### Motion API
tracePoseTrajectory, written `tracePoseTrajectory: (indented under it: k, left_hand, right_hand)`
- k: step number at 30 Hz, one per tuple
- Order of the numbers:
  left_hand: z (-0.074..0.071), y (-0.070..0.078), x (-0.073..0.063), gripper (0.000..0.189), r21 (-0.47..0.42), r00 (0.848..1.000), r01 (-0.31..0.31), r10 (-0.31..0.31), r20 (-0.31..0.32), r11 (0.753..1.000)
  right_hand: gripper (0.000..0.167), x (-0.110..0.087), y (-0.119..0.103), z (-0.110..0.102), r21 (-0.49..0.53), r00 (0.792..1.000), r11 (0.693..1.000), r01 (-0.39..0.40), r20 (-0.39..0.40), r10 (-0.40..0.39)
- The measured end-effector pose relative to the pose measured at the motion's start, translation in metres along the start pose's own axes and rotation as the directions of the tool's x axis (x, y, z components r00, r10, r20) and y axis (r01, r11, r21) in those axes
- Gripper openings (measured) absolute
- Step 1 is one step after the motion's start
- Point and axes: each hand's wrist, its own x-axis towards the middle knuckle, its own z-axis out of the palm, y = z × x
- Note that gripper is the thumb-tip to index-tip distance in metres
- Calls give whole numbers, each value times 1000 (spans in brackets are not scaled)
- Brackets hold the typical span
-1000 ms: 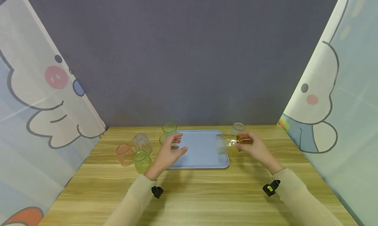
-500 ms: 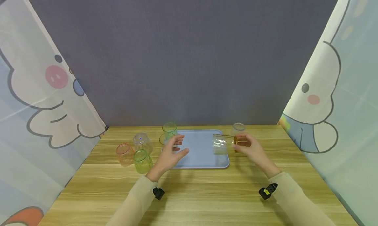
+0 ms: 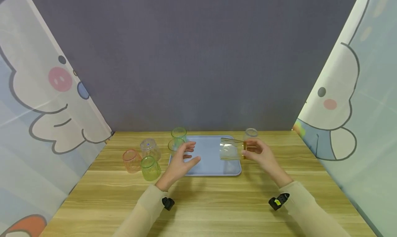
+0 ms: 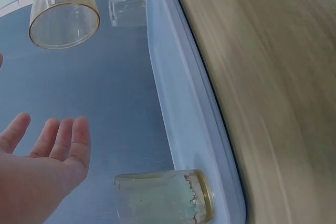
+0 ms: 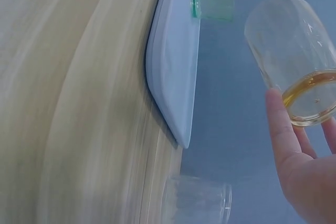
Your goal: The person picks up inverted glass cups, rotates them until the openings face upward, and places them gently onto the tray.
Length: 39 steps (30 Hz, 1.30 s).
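My right hand (image 3: 262,157) grips a clear amber-tinted glass (image 3: 228,151) by its thick base. Tipped on its side in the air, the glass points its mouth left, over the right part of a pale blue tray (image 3: 207,154). In the right wrist view the fingers hold the glass's amber base end (image 5: 310,90). My left hand (image 3: 180,163) is held over the tray's left part, thumb and fingers apart, with nothing between them. Just behind it a yellowish glass (image 3: 174,145) stands at the tray's left end, partly hidden by the hand.
Left of the tray stand a pink glass (image 3: 132,160), a pale clear glass (image 3: 150,148) and a yellow-green glass (image 3: 150,169), close together. A green glass (image 3: 179,133) is at the back left of the tray. Another clear glass (image 3: 250,133) stands behind my right hand.
My right hand has carried the amber-tinted glass left, further over the tray. The left hand has shifted slightly right, still with spread fingers. The other glasses have stayed put.
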Motion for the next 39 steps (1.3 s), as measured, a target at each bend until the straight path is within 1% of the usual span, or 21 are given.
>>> tracePoseTrajectory:
  k: [2,5,9,17,19,24,26,29,33,39]
  left_hand:
    - [-1,4,-1,56,4,1000,-2,2,5,1000]
    - [0,4,-1,56,4,1000,-6,6,12,1000]
    - [1,3,0,57,-2,1000,-14,14,22,1000]
    - [3,8,-1,57,-12,999,-23,24,25,1000]
    - [5,3,2,58,-10,999,-22,22,31,1000]
    - [9,-18,9,61,-5,1000,-18,18,26,1000]
    - [10,-23,10,60,-4,999,-22,22,25,1000]
    - [9,-27,10,60,1,999,-28,28,28,1000]
    - [8,-27,8,59,1,998,-46,46,40,999]
    - [9,-27,7,58,9,996,-68,68,57,998]
  right_hand:
    - [48,0,0,2,26,1000,1000,4,11,-5]
    - [48,0,0,4,48,1000,999,9,17,-9]
    - [47,-1,0,8,61,1000,998,20,19,-21]
    - [46,-5,2,20,87,999,995,44,20,-46]
    - [45,-6,2,22,88,999,995,50,13,-51]
    - [44,-8,1,28,103,998,993,57,18,-59]
    - [44,-9,1,29,117,998,991,59,26,-63]
    - [44,-10,0,31,143,997,988,65,36,-71]
    - [45,-11,-1,33,168,997,985,46,55,-56]
    - [45,-12,-4,35,158,996,987,28,78,-41]
